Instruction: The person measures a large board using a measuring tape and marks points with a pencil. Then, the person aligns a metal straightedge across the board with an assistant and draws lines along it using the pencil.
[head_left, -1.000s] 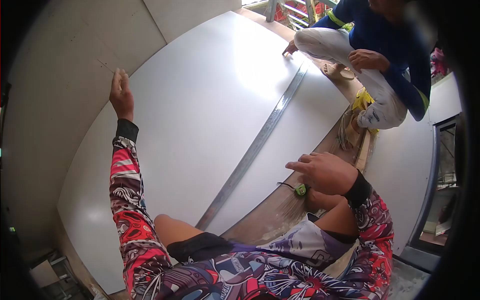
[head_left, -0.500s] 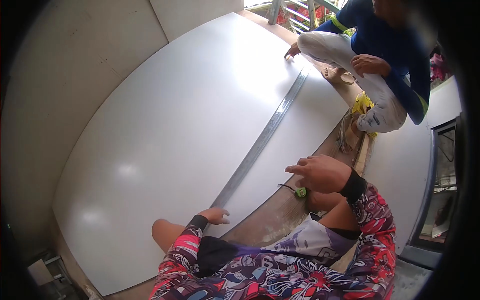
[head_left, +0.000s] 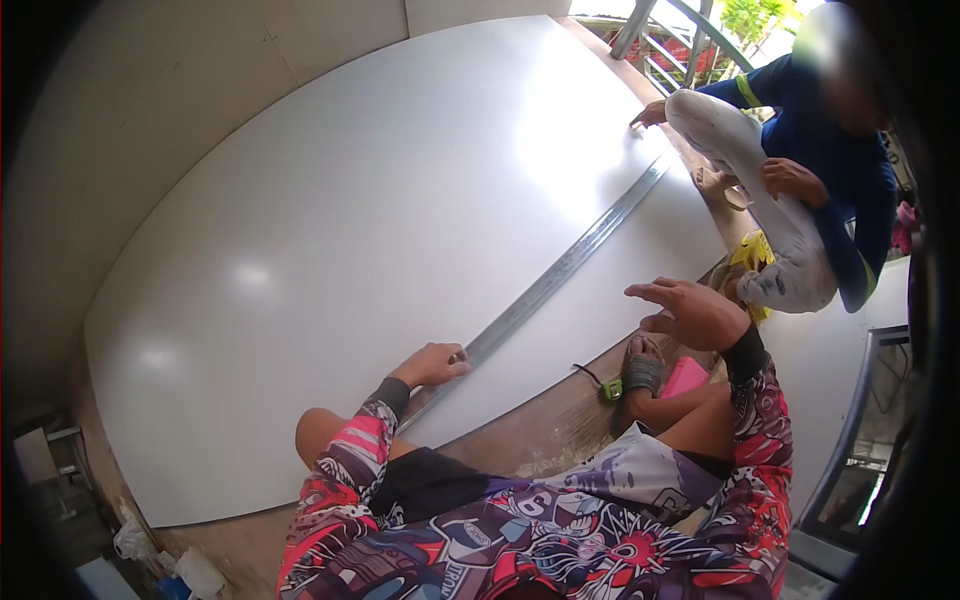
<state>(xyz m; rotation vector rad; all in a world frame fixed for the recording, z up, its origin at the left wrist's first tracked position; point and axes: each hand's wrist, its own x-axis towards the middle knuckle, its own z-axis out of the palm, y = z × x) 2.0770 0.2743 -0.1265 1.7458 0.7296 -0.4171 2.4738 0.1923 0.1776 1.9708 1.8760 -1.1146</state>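
A long grey metal bar [head_left: 560, 280] lies diagonally across a large glossy white sheet [head_left: 330, 240]. My left hand [head_left: 437, 364] is at the near part of the bar, its fingers curled over the edge; the fingertips are partly hidden. My right hand [head_left: 695, 312] hangs in the air right of the bar, fingers stretched out and holding nothing. Below it, a green tape measure [head_left: 612, 389] with a black strap lies by the sheet's edge, beside my foot.
A co-worker [head_left: 800, 190] in a blue top and white trousers crouches at the far right, one hand [head_left: 650, 114] at the sheet near the bar's far end. A pink object [head_left: 686, 376] lies behind my foot. Plastic bags [head_left: 200, 572] sit at bottom left. Beige boards [head_left: 230, 60] stand behind.
The view has shifted, so the sheet and co-worker appear displaced. My left hand has moved farther up along the bar. My right hand stays raised, its fingers more spread.
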